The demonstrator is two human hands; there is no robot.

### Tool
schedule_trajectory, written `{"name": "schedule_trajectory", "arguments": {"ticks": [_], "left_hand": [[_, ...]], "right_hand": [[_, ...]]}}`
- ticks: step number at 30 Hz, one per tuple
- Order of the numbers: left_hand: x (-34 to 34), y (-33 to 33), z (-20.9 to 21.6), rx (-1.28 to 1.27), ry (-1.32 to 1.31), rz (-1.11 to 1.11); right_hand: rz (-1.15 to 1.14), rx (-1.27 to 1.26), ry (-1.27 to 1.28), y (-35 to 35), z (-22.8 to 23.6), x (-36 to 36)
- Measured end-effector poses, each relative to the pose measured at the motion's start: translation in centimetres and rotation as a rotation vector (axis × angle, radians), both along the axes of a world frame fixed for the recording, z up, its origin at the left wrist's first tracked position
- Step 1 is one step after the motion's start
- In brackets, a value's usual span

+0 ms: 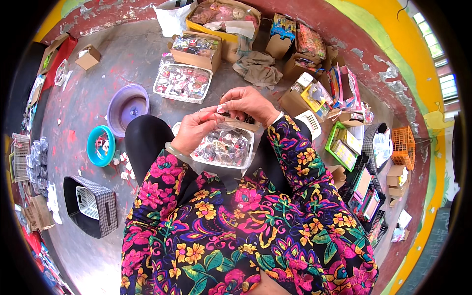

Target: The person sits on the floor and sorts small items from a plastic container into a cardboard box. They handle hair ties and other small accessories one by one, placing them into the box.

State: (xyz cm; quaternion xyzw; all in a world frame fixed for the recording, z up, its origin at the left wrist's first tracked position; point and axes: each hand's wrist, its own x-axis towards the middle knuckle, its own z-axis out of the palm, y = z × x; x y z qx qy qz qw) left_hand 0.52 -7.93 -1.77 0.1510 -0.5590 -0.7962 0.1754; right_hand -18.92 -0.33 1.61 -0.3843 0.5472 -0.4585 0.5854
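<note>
My left hand (192,132), with a pale bangle at its wrist, and my right hand (250,104) meet above my lap. Both are closed, fingertips pinched close together. A small white piece (221,108) shows at the fingertips of my right hand. Whatever the left fingers pinch is too small to make out; a bit of red shows beside them. Just below the hands, a white basket (249,156) between my knees holds many small items in clear wrapping. Part of its far side is hidden by my hands.
Ahead stand another white basket (158,91) of wrapped items and a filled carton (200,59). On the left are a purple basin (114,110), a teal basin (93,152) and a checked bin (107,216). A green crate (337,153) and an orange crate (403,147) stand on the right.
</note>
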Motion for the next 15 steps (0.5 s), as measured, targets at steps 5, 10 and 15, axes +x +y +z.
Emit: {"name": "schedule_trajectory", "arguments": {"ticks": [5, 10, 15], "left_hand": [[0.0, -0.2, -0.6, 0.134, 0.048, 0.037], [0.0, 0.1, 0.9, 0.276, 0.042, 0.074], [0.0, 0.2, 1.0, 0.322, 0.030, 0.065]], "right_hand": [[0.003, 0.001, 0.017, 0.1, 0.0, 0.1], [-0.022, -0.060, 0.116, 0.1, -0.1, 0.3], [-0.037, -0.131, 0.200, 0.0, 0.2, 1.2]]}}
